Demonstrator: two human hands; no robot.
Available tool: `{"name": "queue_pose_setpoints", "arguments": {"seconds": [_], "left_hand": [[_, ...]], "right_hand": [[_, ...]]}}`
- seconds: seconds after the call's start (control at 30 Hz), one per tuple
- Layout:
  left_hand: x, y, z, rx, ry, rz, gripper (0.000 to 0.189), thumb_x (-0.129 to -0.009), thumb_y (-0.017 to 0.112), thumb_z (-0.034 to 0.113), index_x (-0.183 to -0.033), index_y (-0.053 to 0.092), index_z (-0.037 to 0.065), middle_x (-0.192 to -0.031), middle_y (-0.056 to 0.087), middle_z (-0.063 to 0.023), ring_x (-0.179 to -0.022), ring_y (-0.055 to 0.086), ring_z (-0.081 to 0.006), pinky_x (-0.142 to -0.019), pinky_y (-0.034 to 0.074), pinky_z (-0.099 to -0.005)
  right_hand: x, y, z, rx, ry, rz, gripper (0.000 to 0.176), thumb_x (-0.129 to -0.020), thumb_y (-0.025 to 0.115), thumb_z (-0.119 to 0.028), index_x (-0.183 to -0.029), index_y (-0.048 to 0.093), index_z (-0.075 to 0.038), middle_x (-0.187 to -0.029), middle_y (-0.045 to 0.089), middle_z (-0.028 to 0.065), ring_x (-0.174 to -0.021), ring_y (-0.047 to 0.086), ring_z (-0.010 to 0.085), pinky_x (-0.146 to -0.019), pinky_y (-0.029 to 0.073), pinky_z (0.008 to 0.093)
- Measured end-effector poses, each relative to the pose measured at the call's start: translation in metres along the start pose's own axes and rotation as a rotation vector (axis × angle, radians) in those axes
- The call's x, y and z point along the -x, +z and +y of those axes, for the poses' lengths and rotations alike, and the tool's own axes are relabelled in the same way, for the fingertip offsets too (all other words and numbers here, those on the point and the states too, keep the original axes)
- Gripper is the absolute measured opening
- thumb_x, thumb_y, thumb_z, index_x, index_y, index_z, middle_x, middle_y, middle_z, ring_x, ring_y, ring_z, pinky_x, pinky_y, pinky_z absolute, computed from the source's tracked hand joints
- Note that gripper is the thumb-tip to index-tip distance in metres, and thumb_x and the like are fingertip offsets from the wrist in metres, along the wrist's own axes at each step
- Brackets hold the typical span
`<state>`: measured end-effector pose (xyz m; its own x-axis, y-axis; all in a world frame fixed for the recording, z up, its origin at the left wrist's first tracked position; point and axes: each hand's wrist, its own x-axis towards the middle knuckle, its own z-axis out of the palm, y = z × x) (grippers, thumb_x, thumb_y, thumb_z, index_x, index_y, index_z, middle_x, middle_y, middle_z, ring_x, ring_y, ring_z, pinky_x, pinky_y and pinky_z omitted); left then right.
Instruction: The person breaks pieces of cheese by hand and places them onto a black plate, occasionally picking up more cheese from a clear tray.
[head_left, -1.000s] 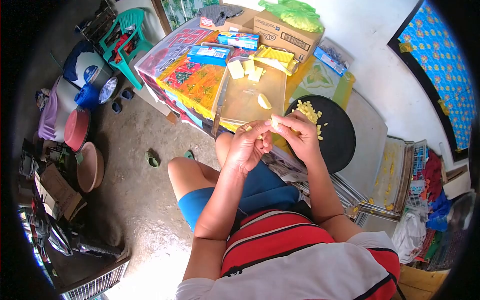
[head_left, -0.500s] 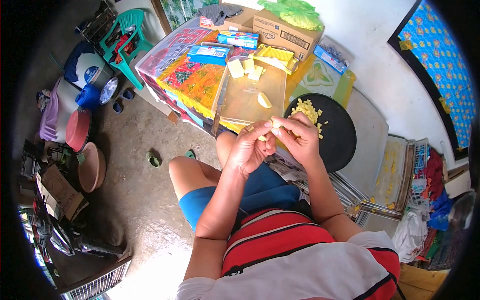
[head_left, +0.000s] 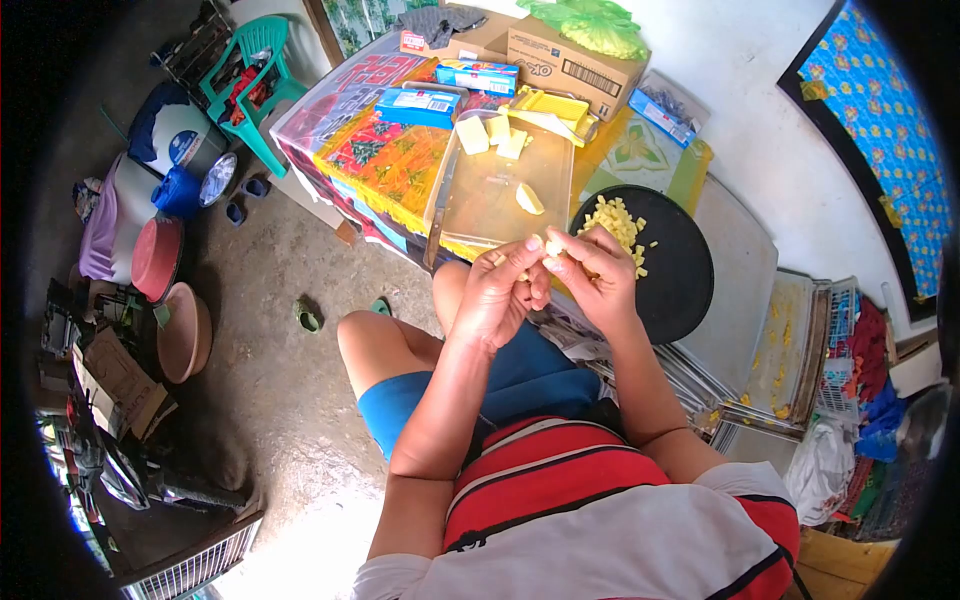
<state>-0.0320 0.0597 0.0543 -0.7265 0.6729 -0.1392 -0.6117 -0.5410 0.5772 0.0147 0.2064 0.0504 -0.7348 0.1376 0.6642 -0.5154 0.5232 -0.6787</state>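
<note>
Both my hands meet in front of me above my lap, just off the near edge of the cutting board. Thumb and finger of my right hand (head_left: pixel 597 280) pinch a small pale yellow piece (head_left: pixel 553 249). My left hand (head_left: pixel 500 290) is curled palm up around more pale yellow bits, its thumb tip close to the right fingertips. The cutting board (head_left: pixel 480 215) carries pale yellow cheese slabs (head_left: pixel 473 136), a rounded pale wedge (head_left: pixel 529 199) and a knife (head_left: pixel 436 228) along its left edge. Small yellow cubes (head_left: pixel 615 220) lie on a round black tray (head_left: pixel 685 275) beside my right hand.
Blue boxes (head_left: pixel 417 108), a yellow tray (head_left: pixel 548 112) and a cardboard carton (head_left: pixel 575 70) stand at the table's back. Metal trays (head_left: pixel 735 280) lie to the right. A green chair (head_left: pixel 250 75), basins (head_left: pixel 183 335) and slippers (head_left: pixel 308 317) are on the left.
My fingertips have shifted slightly; my left thumb has moved up a little and the pale piece in my right pinch shows more. The things on the table stay where they were.
</note>
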Motion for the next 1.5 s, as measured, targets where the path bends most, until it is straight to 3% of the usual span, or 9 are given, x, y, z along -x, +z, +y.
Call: {"name": "queue_pose_setpoints", "arguments": {"seconds": [0.2, 0.5, 0.67, 0.77, 0.97, 1.07, 1.3, 1.4, 1.5], "left_hand": [[-0.002, -0.006, -0.006, -0.083, 0.087, 0.012, 0.018, -0.087, 0.066, 0.017, -0.088, 0.061, 0.0, -0.067, 0.056, -0.0048, -0.052, 0.048, -0.0104, -0.047, 0.039, -0.0244], [-0.001, 0.005, -0.004, 0.033, 0.042, 0.068, 0.029, -0.092, 0.059, 0.025, -0.092, 0.059, -0.004, -0.068, 0.056, -0.0059, -0.052, 0.049, -0.0124, -0.047, 0.038, -0.0247], [-0.002, -0.001, -0.006, -0.066, 0.03, 0.023, 0.022, -0.088, 0.064, 0.019, -0.092, 0.059, -0.003, -0.067, 0.056, -0.0055, -0.052, 0.048, -0.0113, -0.047, 0.037, -0.0246], [-0.002, -0.001, -0.007, -0.056, 0.025, 0.072, 0.02, -0.087, 0.066, 0.016, -0.092, 0.059, -0.002, -0.067, 0.055, -0.0049, -0.052, 0.047, -0.0108, -0.047, 0.037, -0.0244], [-0.001, -0.009, -0.004, -0.052, -0.018, 0.012, 0.016, -0.086, 0.068, 0.016, -0.087, 0.062, 0.001, -0.068, 0.057, -0.0026, -0.052, 0.046, -0.0079, -0.046, 0.035, -0.0218], [0.001, -0.005, -0.004, -0.062, -0.041, 0.003, 0.015, -0.085, 0.069, 0.016, -0.087, 0.063, 0.001, -0.069, 0.058, -0.0022, -0.052, 0.046, -0.007, -0.045, 0.035, -0.0205], [0.003, -0.004, -0.005, -0.087, -0.004, -0.007, 0.016, -0.083, 0.071, 0.012, -0.091, 0.064, 0.0, -0.07, 0.058, -0.0011, -0.052, 0.045, -0.0068, -0.046, 0.035, -0.0205], [0.003, -0.003, -0.009, -0.221, 0.107, 0.016, 0.017, -0.084, 0.071, 0.012, -0.093, 0.065, 0.0, -0.069, 0.057, 0.0, -0.052, 0.045, -0.0057, -0.047, 0.036, -0.0204], [0.003, -0.002, -0.014, -0.493, 0.353, 0.102, 0.016, -0.083, 0.07, 0.008, -0.094, 0.067, -0.002, -0.076, 0.059, -0.0029, -0.055, 0.047, -0.0064, -0.047, 0.037, -0.0212]], "right_hand": [[0.001, 0.002, 0.003, 0.03, -0.026, -0.019, 0.036, -0.074, 0.072, 0.003, -0.109, 0.068, -0.005, -0.078, 0.056, 0.0048, -0.065, 0.055, 0.0119, -0.056, 0.044, 0.0236], [0.002, 0.005, 0.001, -0.087, 0.035, 0.044, 0.033, -0.074, 0.073, 0.001, -0.107, 0.068, -0.004, -0.076, 0.057, 0.0035, -0.067, 0.054, 0.0114, -0.058, 0.042, 0.0229], [0.002, 0.0, 0.004, -0.062, 0.052, 0.022, 0.031, -0.075, 0.073, 0.001, -0.105, 0.068, -0.004, -0.074, 0.055, 0.0029, -0.068, 0.053, 0.0105, -0.059, 0.042, 0.0231], [-0.001, -0.004, 0.002, -0.047, 0.057, -0.039, 0.033, -0.075, 0.073, -0.001, -0.107, 0.068, -0.004, -0.07, 0.049, 0.0002, -0.065, 0.047, 0.0106, -0.059, 0.038, 0.0241], [-0.006, -0.019, -0.001, -0.255, 0.188, -0.194, 0.032, -0.081, 0.069, -0.007, -0.113, 0.066, -0.004, -0.072, 0.051, 0.001, -0.067, 0.047, 0.0101, -0.064, 0.037, 0.0247], [-0.008, -0.026, 0.002, -0.195, 0.141, -0.316, 0.028, -0.083, 0.068, -0.008, -0.11, 0.065, -0.003, -0.087, 0.059, 0.0036, -0.075, 0.053, 0.0095, -0.071, 0.042, 0.0238], [-0.002, -0.022, 0.007, -0.393, 0.263, -0.2, 0.017, -0.083, 0.067, -0.008, -0.098, 0.066, 0.0, -0.076, 0.054, 0.0003, -0.072, 0.047, 0.0091, -0.067, 0.037, 0.0244], [-0.002, -0.02, 0.007, -0.353, 0.248, -0.167, 0.015, -0.083, 0.067, -0.008, -0.096, 0.065, 0.0, -0.078, 0.056, 0.001, -0.073, 0.049, 0.009, -0.068, 0.039, 0.024], [-0.002, -0.018, 0.01, -0.269, 0.206, -0.114, 0.014, -0.083, 0.068, -0.007, -0.094, 0.065, 0.0, -0.081, 0.059, 0.0023, -0.072, 0.052, 0.0089, -0.067, 0.041, 0.0233]]}}
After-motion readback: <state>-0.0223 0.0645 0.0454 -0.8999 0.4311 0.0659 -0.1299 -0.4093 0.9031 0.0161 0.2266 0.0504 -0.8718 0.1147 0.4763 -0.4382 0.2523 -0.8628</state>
